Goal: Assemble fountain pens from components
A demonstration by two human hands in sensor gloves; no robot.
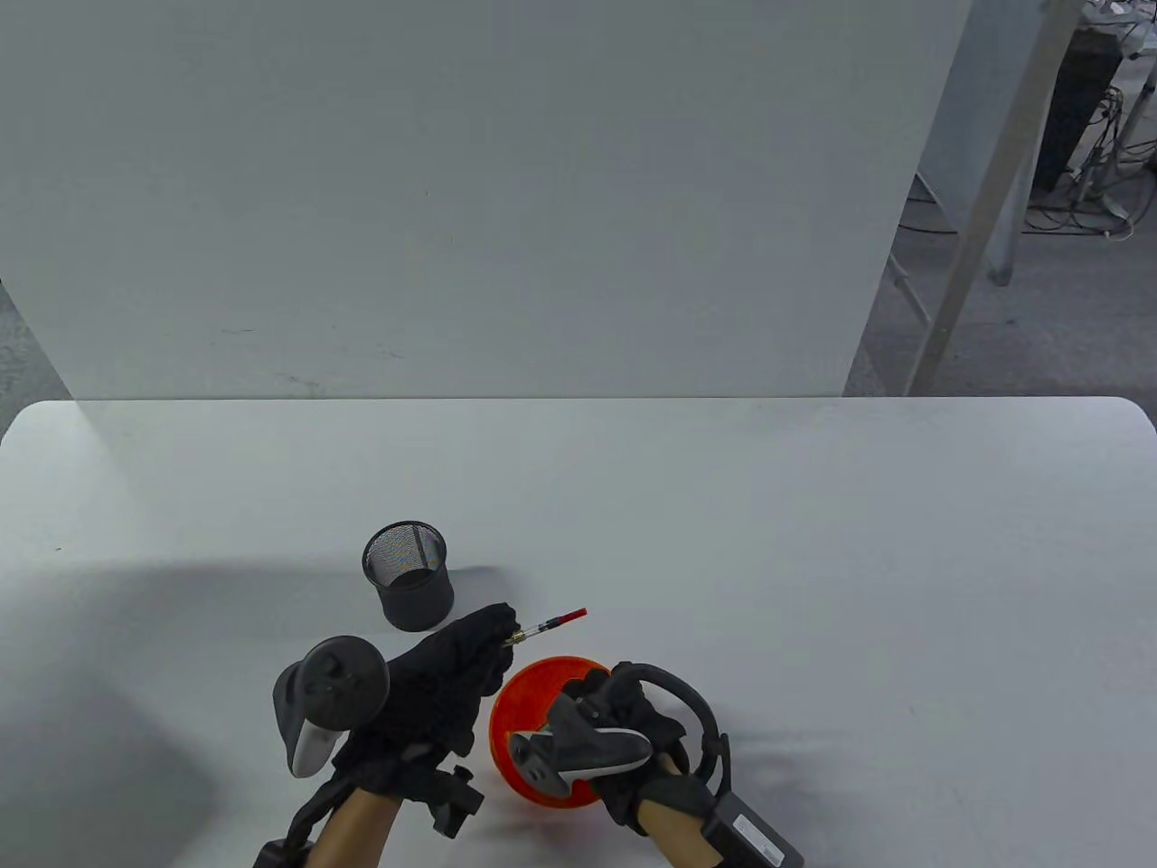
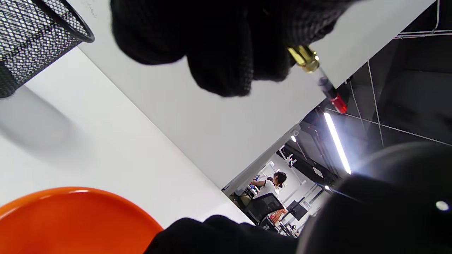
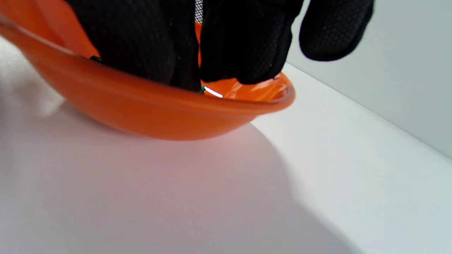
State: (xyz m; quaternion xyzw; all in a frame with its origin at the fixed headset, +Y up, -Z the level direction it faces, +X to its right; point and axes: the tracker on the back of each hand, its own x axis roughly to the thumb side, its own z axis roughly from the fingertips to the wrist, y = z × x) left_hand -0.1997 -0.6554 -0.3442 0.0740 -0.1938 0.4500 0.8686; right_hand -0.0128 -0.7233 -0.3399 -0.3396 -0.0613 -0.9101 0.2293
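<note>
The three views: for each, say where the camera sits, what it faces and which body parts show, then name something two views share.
Table view: above, facing down at the white table; both gloved hands, left hand, right hand.
Left wrist view: low, tilted; fingers pinch the gold-collared red-tipped pen part.
Right wrist view: at table level; fingers dip into the orange plastic bowl.
Shared: bowl, all views; black mesh cup, table and left.

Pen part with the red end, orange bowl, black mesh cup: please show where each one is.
pen part (image 1: 553, 624), table view, on its clear middle section.
orange bowl (image 1: 533, 689), table view, on the bare inner wall.
black mesh cup (image 1: 418, 604), table view, on its outer wall.
</note>
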